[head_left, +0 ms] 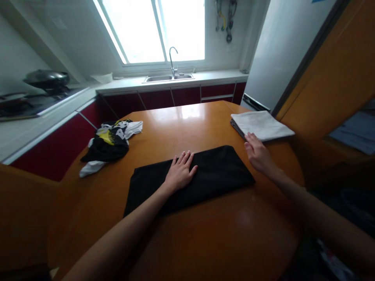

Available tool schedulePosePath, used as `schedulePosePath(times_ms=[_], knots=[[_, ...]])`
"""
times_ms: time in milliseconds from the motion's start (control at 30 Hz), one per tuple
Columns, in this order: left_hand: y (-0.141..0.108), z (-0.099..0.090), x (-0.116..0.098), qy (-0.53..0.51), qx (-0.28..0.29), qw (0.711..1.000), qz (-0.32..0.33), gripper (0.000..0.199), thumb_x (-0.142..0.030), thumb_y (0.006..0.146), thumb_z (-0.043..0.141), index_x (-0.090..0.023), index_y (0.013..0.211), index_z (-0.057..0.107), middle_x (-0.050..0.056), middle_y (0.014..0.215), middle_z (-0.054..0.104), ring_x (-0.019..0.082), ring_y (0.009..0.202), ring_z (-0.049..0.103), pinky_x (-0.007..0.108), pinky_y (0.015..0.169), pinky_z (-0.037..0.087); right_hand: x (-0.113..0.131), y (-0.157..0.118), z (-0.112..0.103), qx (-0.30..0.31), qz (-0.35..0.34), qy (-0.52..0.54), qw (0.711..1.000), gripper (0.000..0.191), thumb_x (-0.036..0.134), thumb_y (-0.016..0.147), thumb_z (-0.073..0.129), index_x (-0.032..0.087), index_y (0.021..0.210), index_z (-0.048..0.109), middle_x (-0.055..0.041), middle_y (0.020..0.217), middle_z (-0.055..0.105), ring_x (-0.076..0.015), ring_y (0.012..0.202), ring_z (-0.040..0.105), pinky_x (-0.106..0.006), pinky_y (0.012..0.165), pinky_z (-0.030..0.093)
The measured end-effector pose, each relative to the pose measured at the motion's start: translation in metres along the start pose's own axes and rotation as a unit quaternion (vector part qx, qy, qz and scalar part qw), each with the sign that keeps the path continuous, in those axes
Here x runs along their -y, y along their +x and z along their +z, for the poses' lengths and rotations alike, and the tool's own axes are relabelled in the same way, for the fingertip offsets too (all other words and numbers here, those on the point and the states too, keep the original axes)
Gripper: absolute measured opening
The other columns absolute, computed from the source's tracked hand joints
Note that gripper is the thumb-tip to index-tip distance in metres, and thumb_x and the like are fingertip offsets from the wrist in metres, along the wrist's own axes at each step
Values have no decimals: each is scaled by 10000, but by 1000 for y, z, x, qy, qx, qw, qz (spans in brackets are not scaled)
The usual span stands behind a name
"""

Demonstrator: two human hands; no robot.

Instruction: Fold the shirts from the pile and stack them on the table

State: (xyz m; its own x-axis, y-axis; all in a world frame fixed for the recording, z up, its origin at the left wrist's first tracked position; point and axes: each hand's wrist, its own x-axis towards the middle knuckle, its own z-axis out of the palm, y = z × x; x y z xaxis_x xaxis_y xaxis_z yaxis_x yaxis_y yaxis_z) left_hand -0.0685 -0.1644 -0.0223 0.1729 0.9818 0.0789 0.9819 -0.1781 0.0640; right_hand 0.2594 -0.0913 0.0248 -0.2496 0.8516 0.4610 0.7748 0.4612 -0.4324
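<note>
From where I stand, the wooden table (187, 128) takes up most of the floor, with its bare middle giving good room to work. On it, nearest the person, lies the black cloth (216, 168), folded into a long, flat shape, its right end running at a slant. Over by the left edge is a crumpled shirt (113, 138) in black, white and yellow; over by the right edge sits a neat folded pile (260, 124), white on top with something darker beneath.

The left hand (181, 171) rests palm down near the middle of the black cloth, open, fingers a little spread, gripping nothing. The right hand (258, 153) is open too, fingers straight and close together, beyond the cloth's right end and in front of the pile; whether it touches the pile I can't tell.

To me this looks like pressing and smoothing. I'd do it with a flat palm, sweeping from the middle out to the ends, so creases leave by the edges instead of bunching. The other hand could pin the slanted end, lest the layers slide. The edges deserve a last look: squared corners would make it lie tidily.
</note>
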Motion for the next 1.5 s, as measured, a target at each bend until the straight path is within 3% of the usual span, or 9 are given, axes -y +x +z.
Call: schedulePosePath(times_ms=[100, 233, 367, 567, 700, 967, 1067, 1267, 1500], knots=[[1, 1, 2, 8, -1, 1000, 3, 678, -571, 1018, 255, -205, 1589, 274, 56, 1652, 239, 255, 1534, 182, 502, 1233, 175, 11, -6, -1, 11, -15, -2, 1000, 621, 433, 1037, 240, 67, 1499, 437, -155, 1587, 377, -235, 1506, 265, -449, 1230, 230], [2, 1, 2, 16, 1, 1000, 1, 678, -573, 1017, 254, -211, 1589, 275, 55, 1649, 248, 259, 1531, 191, 503, 1230, 185, 35, -44, 29, 148, -85, -50, 984, 648, 484, 1030, 285, 108, 1553, 350, -122, 1636, 269, -232, 1528, 190, -468, 1242, 165], [3, -1, 2, 15, 5, 1000, 1, 685, -579, 1017, 246, -208, 1591, 268, 50, 1652, 231, 256, 1534, 181, 501, 1230, 185, 32, -63, 41, 214, -63, -82, 971, 673, 519, 1020, 302, 125, 1565, 322, -128, 1633, 268, -240, 1520, 222, -498, 1229, 181], [3, -3, 1, 12, 11, 1000, -6, 696, -585, 1016, 239, -191, 1589, 271, 57, 1653, 227, 252, 1534, 178, 497, 1231, 179, 36, -10, 23, 119, -3, -71, 990, 655, 458, 1025, 265, 78, 1553, 330, -149, 1635, 264, -254, 1524, 203, -486, 1227, 182], [3, -2, 0, 10, 10, 1000, -3, 683, -577, 1016, 247, -205, 1589, 271, 59, 1652, 235, 259, 1532, 186, 511, 1227, 179, 60, 15, 51, 136, 2, -65, 989, 657, 435, 1022, 266, 48, 1549, 319, -159, 1642, 240, -258, 1525, 195, -480, 1227, 169], [5, -10, 4, -22, 34, 999, -6, 704, -616, 1012, 246, -212, 1589, 254, 83, 1649, 233, 243, 1533, 180, 493, 1223, 174, 67, 6, 104, 211, 3, -106, 972, 689, 494, 1025, 274, 53, 1554, 305, -171, 1642, 229, -259, 1532, 154, -492, 1228, 51], [8, -19, 3, -56, 41, 997, -32, 709, -617, 1021, 181, -195, 1584, 265, 104, 1624, 299, 241, 1512, 256, 473, 1205, 232, 64, 5, 106, 211, 4, -101, 972, 689, 496, 1025, 274, 52, 1551, 313, -177, 1637, 243, -261, 1529, 163, -489, 1226, 51], [3, -12, -4, -8, 12, 999, -53, 670, -609, 1008, 276, -238, 1564, 328, 87, 1642, 263, 284, 1532, 177, 554, 1222, 126, 62, 6, 106, 208, 12, -108, 972, 724, 538, 1023, 239, 53, 1558, 297, -184, 1646, 206, -262, 1538, 112, -513, 1220, 8], [0, -5, -3, -8, 15, 998, -58, 696, -615, 1005, 257, -217, 1575, 299, 79, 1655, 229, 269, 1536, 163, 534, 1232, 118, 24, 13, 89, 205, 111, -117, 965, 805, 604, 1005, 181, 38, 1574, 239, -188, 1650, 179, -287, 1538, 112, -581, 1210, 61]])
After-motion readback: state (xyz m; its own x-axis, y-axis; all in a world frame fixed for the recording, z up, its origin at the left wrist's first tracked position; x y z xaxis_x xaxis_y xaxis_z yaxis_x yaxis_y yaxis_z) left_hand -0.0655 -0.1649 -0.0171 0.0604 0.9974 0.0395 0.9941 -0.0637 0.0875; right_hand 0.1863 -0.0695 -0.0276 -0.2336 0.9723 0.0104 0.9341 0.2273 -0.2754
